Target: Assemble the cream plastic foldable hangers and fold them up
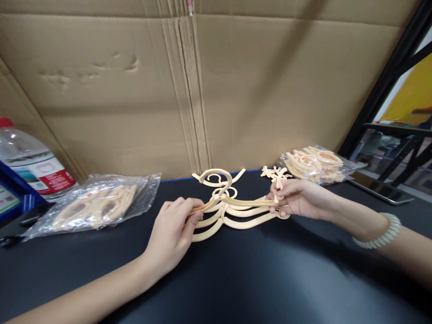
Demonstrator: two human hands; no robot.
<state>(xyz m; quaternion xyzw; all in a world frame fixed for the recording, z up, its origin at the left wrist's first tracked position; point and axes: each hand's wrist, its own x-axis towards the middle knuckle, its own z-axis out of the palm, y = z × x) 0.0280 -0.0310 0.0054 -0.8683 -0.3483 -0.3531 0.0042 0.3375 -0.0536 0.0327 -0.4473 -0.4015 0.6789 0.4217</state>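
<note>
A cream-coloured curved openwork piece (249, 203) with a curl at its middle is held between my two hands above the black table. My left hand (173, 227) is closed around its left end, thumb below and fingers on top. At the right end, my right hand (299, 198) is closed in a pinch; a small cream branching piece (280, 180) shows at its fingertips. Whether that small piece is joined to the strip I cannot tell. Beneath and behind lie several matching curved cream strips (249, 222), partly covered by the held piece and my left hand.
To the left lies a clear plastic bag (97, 204) of cream parts, beside a large bottle (37, 166). Another bag (313, 164) of parts sits at the back right, near a phone-like flat object (378, 186). A cardboard wall (270, 90) stands behind the black table (236, 279).
</note>
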